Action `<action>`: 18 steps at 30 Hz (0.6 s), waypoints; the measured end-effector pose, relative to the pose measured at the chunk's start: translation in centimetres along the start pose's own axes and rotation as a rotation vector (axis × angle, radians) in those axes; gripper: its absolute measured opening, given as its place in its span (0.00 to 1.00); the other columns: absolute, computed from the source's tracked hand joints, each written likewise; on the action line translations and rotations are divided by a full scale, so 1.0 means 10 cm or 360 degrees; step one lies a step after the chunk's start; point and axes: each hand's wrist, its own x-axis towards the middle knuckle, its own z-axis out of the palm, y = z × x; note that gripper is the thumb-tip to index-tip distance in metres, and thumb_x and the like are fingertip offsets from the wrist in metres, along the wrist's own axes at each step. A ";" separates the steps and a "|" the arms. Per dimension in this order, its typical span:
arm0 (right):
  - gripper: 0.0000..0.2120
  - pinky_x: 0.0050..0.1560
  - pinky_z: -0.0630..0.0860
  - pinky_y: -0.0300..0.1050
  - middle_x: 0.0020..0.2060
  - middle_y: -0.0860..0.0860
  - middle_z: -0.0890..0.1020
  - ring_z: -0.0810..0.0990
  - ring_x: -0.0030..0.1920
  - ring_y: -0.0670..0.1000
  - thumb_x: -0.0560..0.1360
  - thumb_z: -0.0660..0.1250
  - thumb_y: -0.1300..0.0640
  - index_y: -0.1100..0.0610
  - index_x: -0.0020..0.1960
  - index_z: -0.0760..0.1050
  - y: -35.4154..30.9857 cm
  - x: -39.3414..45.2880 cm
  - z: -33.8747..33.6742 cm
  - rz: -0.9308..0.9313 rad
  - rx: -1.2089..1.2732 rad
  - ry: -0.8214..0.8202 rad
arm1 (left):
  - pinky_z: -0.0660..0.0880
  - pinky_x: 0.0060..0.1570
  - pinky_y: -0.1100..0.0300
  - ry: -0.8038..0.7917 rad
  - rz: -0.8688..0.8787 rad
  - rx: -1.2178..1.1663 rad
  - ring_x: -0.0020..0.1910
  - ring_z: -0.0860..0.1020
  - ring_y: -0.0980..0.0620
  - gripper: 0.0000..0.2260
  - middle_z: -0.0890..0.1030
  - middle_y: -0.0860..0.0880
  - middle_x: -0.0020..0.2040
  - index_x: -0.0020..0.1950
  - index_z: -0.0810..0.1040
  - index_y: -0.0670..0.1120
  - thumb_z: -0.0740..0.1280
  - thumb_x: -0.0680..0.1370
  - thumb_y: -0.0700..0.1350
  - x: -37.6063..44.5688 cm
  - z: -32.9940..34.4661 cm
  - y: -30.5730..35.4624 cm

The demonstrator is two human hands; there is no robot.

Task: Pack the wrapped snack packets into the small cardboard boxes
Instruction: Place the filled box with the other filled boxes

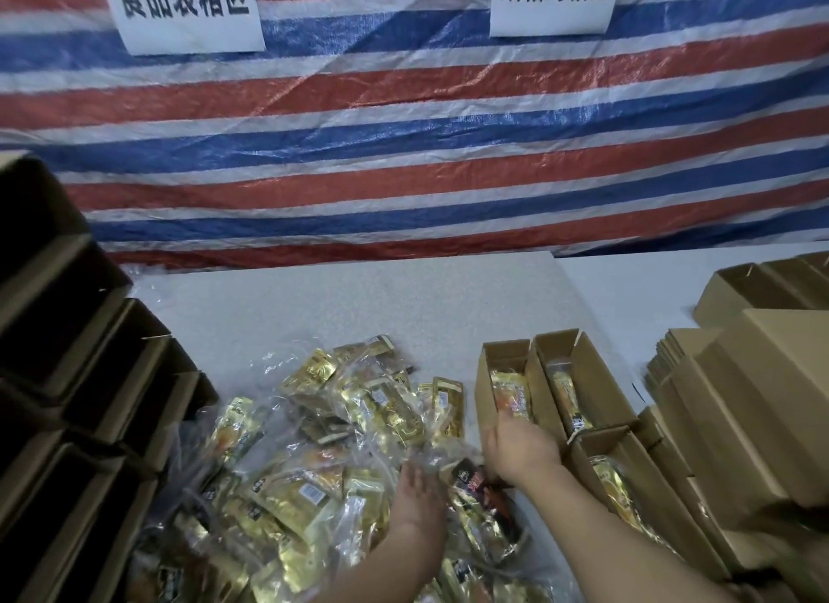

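- Striped red, white and blue tarpaulin hangs behind a pale speckled tabletop, with two paper signs pinned high on it.
- Right hand reaches to the near end of the leftmost open box; its fingers curl down out of sight, so I cannot tell whether it pinches the gold packet lying inside or only steadies the box.
- Left hand rests on the heap, fingers bent into the crinkled plastic just beside a dark-printed packet; whether it grips one is unclear.
- Loose snack packets, mostly gold foil, lie piled between the hands and the left edge, many in clear bags.
- Three open boxes stand side by side at the right: the leftmost, a second box and a nearer third box, each showing at least one packet inside.
- Flat and folded cartons are stacked further right; dark open cartons line the left.
- Judging by the large heap, packing looks early: a few boxes are started, most packets remain.
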 end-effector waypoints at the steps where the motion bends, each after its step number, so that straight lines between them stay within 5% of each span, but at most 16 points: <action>1: 0.20 0.34 0.70 0.43 0.39 0.48 0.77 0.78 0.40 0.50 0.83 0.54 0.49 0.55 0.72 0.65 -0.03 -0.08 -0.06 -0.0007 0.0098 -0.0016 | 0.37 0.72 0.34 0.0029 0.0011 -0.0014 0.78 0.45 0.34 0.34 0.48 0.37 0.79 0.80 0.45 0.43 0.52 0.82 0.61 -0.14 0.01 0.00; 5: 0.21 0.49 0.78 0.48 0.53 0.52 0.82 0.80 0.48 0.52 0.82 0.54 0.45 0.53 0.71 0.68 -0.01 -0.32 -0.30 -0.0029 0.0307 0.0109 | 0.40 0.74 0.39 0.0228 -0.0015 -0.0373 0.79 0.47 0.37 0.29 0.51 0.38 0.80 0.80 0.48 0.43 0.52 0.84 0.55 -0.61 0.02 -0.12; 10: 0.12 0.50 0.78 0.50 0.48 0.52 0.81 0.80 0.47 0.53 0.82 0.55 0.49 0.54 0.56 0.73 -0.08 -0.68 -0.63 -0.0148 0.0159 0.0300 | 0.42 0.75 0.49 0.0613 -0.0174 -0.0826 0.79 0.53 0.44 0.24 0.57 0.44 0.80 0.79 0.56 0.46 0.49 0.84 0.53 -1.24 0.18 -0.39; 13: 0.13 0.52 0.77 0.47 0.49 0.52 0.80 0.79 0.46 0.49 0.82 0.58 0.53 0.55 0.62 0.74 -0.21 -1.05 -0.65 -0.0234 0.0280 0.0393 | 0.41 0.75 0.54 0.0852 -0.0203 -0.1041 0.78 0.58 0.48 0.24 0.62 0.49 0.78 0.78 0.61 0.49 0.49 0.83 0.54 -1.70 0.34 -0.46; 18: 0.09 0.48 0.79 0.52 0.45 0.51 0.80 0.79 0.43 0.49 0.81 0.59 0.54 0.57 0.50 0.76 -0.46 -1.78 -0.38 -0.0271 0.0525 0.0260 | 0.62 0.73 0.56 0.0945 -0.0510 -0.1422 0.71 0.68 0.51 0.21 0.71 0.53 0.71 0.70 0.72 0.50 0.55 0.81 0.55 -2.42 0.82 -0.46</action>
